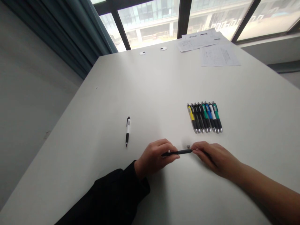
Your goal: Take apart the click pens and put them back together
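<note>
My left hand (158,156) is closed around the left part of a black pen (184,152), which lies nearly level just above the table. At the pen's right end, the fingertips of my right hand (211,156) are pinched together; the exact tip is hidden by them. A small silvery piece (188,146) sits just beyond the pen, close to my right fingertips; I cannot tell if it touches the table. Left of my hands lies a white pen with a black grip (128,129), its tip toward me.
A row of several pens (203,117), with yellow, black, green, blue and white barrels, lies side by side at the right. Printed papers (220,55) rest by the window. Two white oval pieces (142,53) are near the far edge of the white table (150,81).
</note>
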A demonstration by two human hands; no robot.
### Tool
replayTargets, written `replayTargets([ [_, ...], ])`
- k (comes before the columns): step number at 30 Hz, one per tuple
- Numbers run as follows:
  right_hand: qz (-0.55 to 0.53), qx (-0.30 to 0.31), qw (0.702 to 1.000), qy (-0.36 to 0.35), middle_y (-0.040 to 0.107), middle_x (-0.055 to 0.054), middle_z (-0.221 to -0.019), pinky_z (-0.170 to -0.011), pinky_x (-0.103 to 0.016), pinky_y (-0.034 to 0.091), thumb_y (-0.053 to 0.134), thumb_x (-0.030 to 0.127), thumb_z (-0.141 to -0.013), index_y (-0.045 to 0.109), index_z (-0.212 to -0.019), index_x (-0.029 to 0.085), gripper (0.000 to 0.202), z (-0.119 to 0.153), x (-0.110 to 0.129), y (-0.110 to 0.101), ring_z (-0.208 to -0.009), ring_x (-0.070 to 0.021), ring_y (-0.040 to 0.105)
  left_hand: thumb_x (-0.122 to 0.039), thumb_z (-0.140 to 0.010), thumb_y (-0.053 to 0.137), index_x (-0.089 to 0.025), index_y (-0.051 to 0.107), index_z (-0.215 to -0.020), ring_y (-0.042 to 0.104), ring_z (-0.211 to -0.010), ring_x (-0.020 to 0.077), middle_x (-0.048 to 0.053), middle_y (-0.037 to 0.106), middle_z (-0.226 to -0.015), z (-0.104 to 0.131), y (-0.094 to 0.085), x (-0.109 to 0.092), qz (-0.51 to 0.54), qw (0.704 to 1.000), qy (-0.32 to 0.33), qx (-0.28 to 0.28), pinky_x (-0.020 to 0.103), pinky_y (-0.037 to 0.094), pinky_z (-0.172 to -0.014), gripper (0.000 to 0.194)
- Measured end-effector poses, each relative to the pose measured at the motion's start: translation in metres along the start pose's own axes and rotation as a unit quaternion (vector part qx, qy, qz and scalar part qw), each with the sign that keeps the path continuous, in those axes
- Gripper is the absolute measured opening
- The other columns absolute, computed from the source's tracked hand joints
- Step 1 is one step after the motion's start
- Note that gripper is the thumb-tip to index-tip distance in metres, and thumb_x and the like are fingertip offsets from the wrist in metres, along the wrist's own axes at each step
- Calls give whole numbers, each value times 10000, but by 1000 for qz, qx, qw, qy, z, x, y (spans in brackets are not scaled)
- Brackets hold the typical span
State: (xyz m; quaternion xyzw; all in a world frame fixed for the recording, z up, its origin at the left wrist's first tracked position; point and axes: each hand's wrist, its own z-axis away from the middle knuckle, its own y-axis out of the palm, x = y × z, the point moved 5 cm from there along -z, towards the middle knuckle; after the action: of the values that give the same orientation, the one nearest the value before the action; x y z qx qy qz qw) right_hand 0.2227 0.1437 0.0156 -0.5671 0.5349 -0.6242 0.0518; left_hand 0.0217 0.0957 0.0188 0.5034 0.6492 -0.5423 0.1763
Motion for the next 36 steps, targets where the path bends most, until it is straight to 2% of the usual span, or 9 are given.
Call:
replayTargets([
  [5, 4, -6, 1000, -26, 772, -60, -944, -724, -283, 553, 485, 218, -1023, 608, -1127, 225, 161, 2, 1, 0, -786, -185, 737, -257, -898, 717, -155, 694, -908, 651, -736, 144, 64, 705, -846, 1, 1, 2, -17, 1000, -10, 5, 244, 523, -675, 105],
  [9, 4, -35, 999, -6, 716, -54, -887, -601, -263, 525, 578, 289, -989, 577, -1252, 192, 280, 3, -1, -4, -611, -143, 638, -239, -895, 713, -157, 693, -927, 650, -748, 148, 63, 706, -852, -1, 1, 1, -26, 999, -20, -6, 251, 526, -693, 91],
  [11, 17, -44, 999, 18, 694, -69, -940, -583, -260, 519, 615, 319, -970, 584, -1260, 188, 319, 1, -4, -5, -586, -128, 597, -210, -888, 708, -158, 686, -908, 640, -737, 142, 54, 696, -834, -1, 0, 1, -28, 999, -30, -21, 245, 519, -683, 60],
  [14, 41, -47, 998, 28, 689, -101, -1052, -706, -290, 551, 617, 311, -968, 635, -1232, 205, 285, -3, -6, -2, -768, -170, 665, -182, -875, 701, -164, 676, -886, 622, -715, 132, 37, 680, -812, -2, -1, 2, -33, 998, -45, -32, 233, 502, -660, 33],
  [17, 40, -38, 998, 22, 695, -94, -1018, -729, -300, 536, 570, 259, -988, 684, -1147, 204, 203, -6, -6, 2, -831, -186, 669, -167, -863, 703, -166, 672, -875, 612, -705, 126, 28, 671, -804, -2, -1, 2, -38, 998, -51, -30, 227, 492, -652, 33],
  [20, -12, -26, 999, 35, 678, -67, -895, -633, -272, 497, 555, 243, -988, 702, -1024, 188, 161, -7, -5, 1, -705, -154, 621, -158, -860, 705, -165, 670, -873, 608, -705, 124, 27, 668, -802, -2, -2, 2, -37, 997, -53, -30, 224, 486, -650, 37],
  [25, -159, -58, 976, 138, 562, 7, -658, -488, -238, 410, 630, 340, -945, 693, -980, 178, 177, -3, -14, -8, -546, -125, 502, -160, -858, 724, -162, 674, -887, 615, -727, 125, 31, 672, -829, -2, -2, 4, -32, 998, -54, -27, 223, 491, -666, 58],
  [30, -243, -42, 952, 181, 565, 4, -631, -487, -245, 424, 638, 411, -942, 694, -1004, 173, 252, 2, -20, -6, -548, -136, 531, -176, -867, 728, -166, 684, -903, 629, -739, 129, 33, 676, -836, -1, -2, 4, -26, 998, -47, -31, 224, 505, -672, 58],
  [36, -249, -25, 952, 174, 582, -2, -631, -501, -245, 445, 643, 416, -942, 707, -1004, 175, 256, 1, -20, -5, -561, -141, 555, -185, -868, 734, -168, 689, -899, 634, -736, 131, 37, 675, -836, -1, -2, 3, -18, 999, -36, -36, 225, 517, -668, 57],
])
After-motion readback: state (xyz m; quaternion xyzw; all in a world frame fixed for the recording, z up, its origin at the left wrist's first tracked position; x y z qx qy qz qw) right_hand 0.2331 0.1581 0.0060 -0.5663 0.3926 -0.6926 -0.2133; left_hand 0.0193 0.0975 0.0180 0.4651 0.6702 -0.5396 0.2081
